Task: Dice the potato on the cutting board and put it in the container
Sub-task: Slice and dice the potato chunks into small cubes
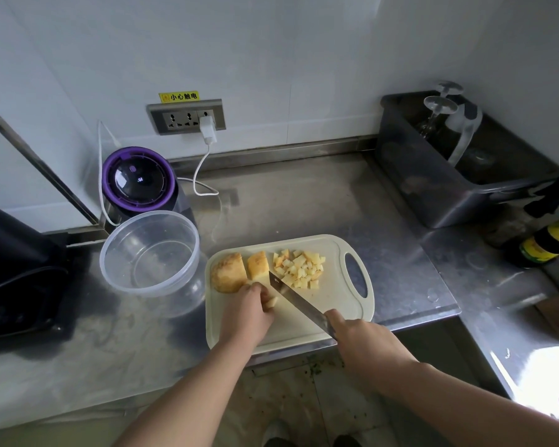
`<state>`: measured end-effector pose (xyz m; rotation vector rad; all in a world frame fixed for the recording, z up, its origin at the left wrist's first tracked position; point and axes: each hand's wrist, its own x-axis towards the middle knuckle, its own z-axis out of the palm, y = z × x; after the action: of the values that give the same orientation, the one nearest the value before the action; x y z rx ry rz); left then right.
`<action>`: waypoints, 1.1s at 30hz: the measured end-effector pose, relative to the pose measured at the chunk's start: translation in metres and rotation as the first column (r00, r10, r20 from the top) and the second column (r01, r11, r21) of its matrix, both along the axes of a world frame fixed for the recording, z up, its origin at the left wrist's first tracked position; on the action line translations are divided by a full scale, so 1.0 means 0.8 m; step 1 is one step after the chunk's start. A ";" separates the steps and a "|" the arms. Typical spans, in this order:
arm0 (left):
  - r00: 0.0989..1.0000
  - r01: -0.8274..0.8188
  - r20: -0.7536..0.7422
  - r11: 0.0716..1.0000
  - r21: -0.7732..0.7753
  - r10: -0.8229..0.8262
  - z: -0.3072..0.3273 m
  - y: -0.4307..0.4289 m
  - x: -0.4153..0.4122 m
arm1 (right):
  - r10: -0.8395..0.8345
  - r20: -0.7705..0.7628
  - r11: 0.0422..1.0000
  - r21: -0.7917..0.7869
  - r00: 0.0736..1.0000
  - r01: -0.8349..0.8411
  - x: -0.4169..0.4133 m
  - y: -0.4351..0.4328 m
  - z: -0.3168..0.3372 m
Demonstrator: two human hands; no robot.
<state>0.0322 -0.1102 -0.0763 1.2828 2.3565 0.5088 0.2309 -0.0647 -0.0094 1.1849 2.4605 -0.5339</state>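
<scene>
Head view gives us the potato, all of it on the cutting board (pixel 336 304), in the lower middle of the frame. We see a big rounded piece (pixel 228 272) at the board's left end, a smaller block (pixel 258 265) just beside it, and a heap of small cubes (pixel 300 269) toward the handle hole. The left hand (pixel 247 312) has its fingers curled down and pinches a small strip (pixel 270 301) against the board. The right hand (pixel 365 345) is clenched around the handle of the knife (pixel 299 303). Its blade runs slanted between the strip and the cubes, with the tip close to the smaller block. The container (pixel 152 213), clear and round, stands just left of the board.

Toward the upper left of the frame, a yellow label (pixel 178 97) above the wall socket (pixel 186 117) reads "小心触电". A purple-ringed device (pixel 139 179) shows small digits that we cannot read. A bottle (pixel 549 243) at the right edge has a yellow label, too blurred to read.
</scene>
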 end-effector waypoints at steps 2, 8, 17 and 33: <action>0.998 -0.054 0.012 0.998 0.030 0.053 0.000 -0.003 0.000 | 0.017 -0.013 1.000 -0.003 1.000 -0.017 -0.001 -0.005 0.003; 0.996 -0.094 0.011 0.994 0.058 0.093 0.000 -0.008 0.007 | 0.030 -0.008 0.999 -0.022 1.000 -0.030 -0.001 -0.012 0.009; 0.993 -0.111 -0.029 0.993 0.045 0.113 0.001 -0.009 0.011 | 0.060 0.043 0.998 -0.029 0.997 -0.058 -0.006 -0.015 0.015; 0.993 -0.121 -0.013 0.993 0.006 0.121 0.003 -0.004 0.013 | 0.079 0.043 0.997 -0.020 0.996 -0.078 -0.005 -0.018 0.010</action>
<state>0.0427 -0.1134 -0.0741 1.1536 2.4565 0.5455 0.2267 -0.0791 -0.0016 1.0768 2.4477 -0.5021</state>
